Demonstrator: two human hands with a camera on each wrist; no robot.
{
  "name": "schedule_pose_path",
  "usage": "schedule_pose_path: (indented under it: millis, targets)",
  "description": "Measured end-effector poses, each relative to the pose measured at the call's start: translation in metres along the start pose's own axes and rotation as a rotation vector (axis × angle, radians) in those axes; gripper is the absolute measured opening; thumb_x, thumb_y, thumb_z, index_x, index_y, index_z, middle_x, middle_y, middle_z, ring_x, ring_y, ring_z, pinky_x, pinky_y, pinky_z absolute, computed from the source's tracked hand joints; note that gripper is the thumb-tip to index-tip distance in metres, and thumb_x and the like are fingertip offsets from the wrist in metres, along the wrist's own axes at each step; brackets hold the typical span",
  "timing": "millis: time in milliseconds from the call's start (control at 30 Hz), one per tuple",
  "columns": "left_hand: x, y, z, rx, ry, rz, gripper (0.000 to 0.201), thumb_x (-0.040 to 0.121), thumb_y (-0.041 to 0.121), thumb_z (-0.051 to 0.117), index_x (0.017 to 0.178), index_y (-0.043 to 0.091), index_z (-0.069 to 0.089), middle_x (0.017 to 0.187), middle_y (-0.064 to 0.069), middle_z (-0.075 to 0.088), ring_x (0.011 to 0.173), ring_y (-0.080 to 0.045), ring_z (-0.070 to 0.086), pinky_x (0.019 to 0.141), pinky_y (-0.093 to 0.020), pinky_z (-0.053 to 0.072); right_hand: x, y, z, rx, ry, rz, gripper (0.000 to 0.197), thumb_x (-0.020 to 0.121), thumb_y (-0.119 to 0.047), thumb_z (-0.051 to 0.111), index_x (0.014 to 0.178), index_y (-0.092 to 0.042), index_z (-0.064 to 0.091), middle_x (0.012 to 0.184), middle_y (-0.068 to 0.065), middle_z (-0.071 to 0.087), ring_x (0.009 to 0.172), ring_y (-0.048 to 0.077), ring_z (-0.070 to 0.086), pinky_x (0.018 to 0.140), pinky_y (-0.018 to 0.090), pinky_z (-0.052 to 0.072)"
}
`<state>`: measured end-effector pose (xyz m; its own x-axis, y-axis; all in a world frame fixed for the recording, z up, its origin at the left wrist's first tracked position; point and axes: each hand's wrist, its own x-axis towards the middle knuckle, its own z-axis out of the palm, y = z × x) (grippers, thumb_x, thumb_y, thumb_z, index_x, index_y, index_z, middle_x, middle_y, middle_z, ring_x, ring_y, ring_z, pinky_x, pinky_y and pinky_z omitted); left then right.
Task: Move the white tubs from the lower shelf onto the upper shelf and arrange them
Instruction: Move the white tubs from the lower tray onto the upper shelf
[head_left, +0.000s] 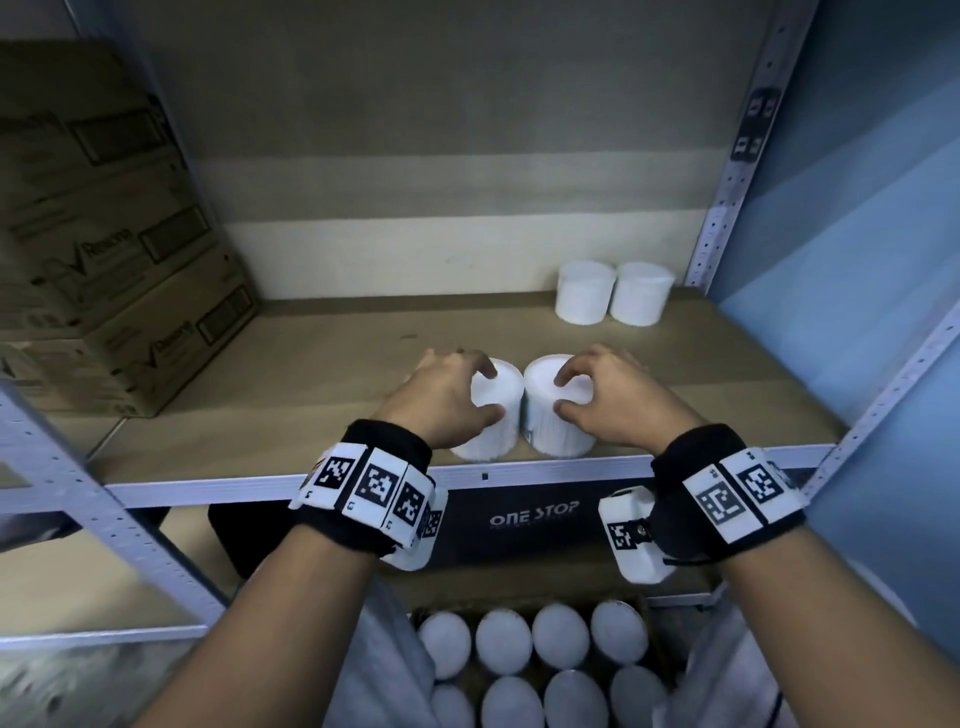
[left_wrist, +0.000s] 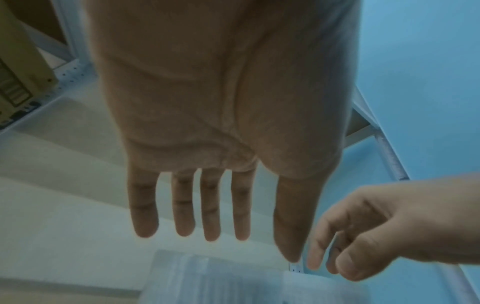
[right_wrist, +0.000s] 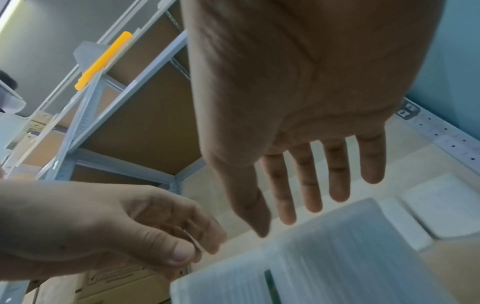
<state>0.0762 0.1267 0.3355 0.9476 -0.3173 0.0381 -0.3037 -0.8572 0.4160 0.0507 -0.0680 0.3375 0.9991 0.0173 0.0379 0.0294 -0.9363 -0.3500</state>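
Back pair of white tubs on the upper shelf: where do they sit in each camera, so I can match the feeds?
Head: back pair of tubs right of centre, side by side, beyond both hands.
Left wrist: cannot be made out in this picture.
Right wrist: the pair at the right edge, below the fingertips, blurred.
Shared landmark: the right hand, which shows in all three views.

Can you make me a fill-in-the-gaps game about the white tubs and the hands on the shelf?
1. At the back of the brown wooden upper shelf stand ___ round white plastic tubs.
2. The left hand is over the near-left white tub; the ___ hand is over the near-right white tub.
3. The stacked brown cardboard boxes sit on the shelf's ___ side.

Answers: two; right; left
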Motion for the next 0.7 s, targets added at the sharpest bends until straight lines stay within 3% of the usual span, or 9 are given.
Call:
schedule_pose_path:
  millis: [67, 233, 400, 700]
  targets:
    - [-0.005, 0.004, 0.003, 0.037, -0.006, 0.015, 0.039, 0.085, 0.031, 0.063, 0.122, 0.023, 0.056, 0.129, 0.000, 0.054, 0.120, -0.018, 0.049, 0.093, -0.028, 0.042, -0.004, -0.001, -0.001, 0.021, -0.015, -0.013, 0.033, 0.085, -0.023, 0.064, 0.117, -0.019, 0.064, 0.126, 0.001, 0.057, 0.124, 0.020, 0.047, 0.098, 0.027, 0.038]
    - [-0.004, 0.010, 0.010, 0.076, 0.046, 0.031, 0.031, 0.086, 0.018, 0.059, 0.117, 0.016, 0.061, 0.126, -0.004, 0.058, 0.113, -0.020, 0.055, 0.091, -0.028, 0.044, -0.007, 0.000, 0.001, 0.004, -0.008, -0.025, 0.035, 0.086, -0.008, 0.058, 0.118, -0.021, 0.065, 0.129, 0.002, 0.058, 0.122, 0.019, 0.049, 0.098, 0.027, 0.042]
    - [0.009, 0.009, 0.015, 0.046, 0.112, -0.007, 0.032, 0.085, 0.002, 0.052, 0.112, 0.015, 0.065, 0.121, -0.008, 0.062, 0.111, -0.024, 0.059, 0.093, -0.033, 0.051, 0.003, 0.003, 0.001, 0.021, 0.017, -0.038, 0.033, 0.089, -0.010, 0.060, 0.120, -0.020, 0.066, 0.130, 0.003, 0.060, 0.118, 0.019, 0.057, 0.098, 0.027, 0.044]
    - [0.074, -0.009, 0.013, 0.030, 0.127, -0.068, 0.032, 0.082, -0.001, 0.053, 0.104, 0.017, 0.069, 0.117, -0.009, 0.065, 0.109, -0.027, 0.061, 0.094, -0.035, 0.051, 0.071, 0.009, 0.007, 0.018, 0.047, -0.069, 0.033, 0.086, -0.006, 0.061, 0.117, -0.016, 0.068, 0.126, 0.005, 0.064, 0.115, 0.020, 0.059, 0.098, 0.027, 0.045]
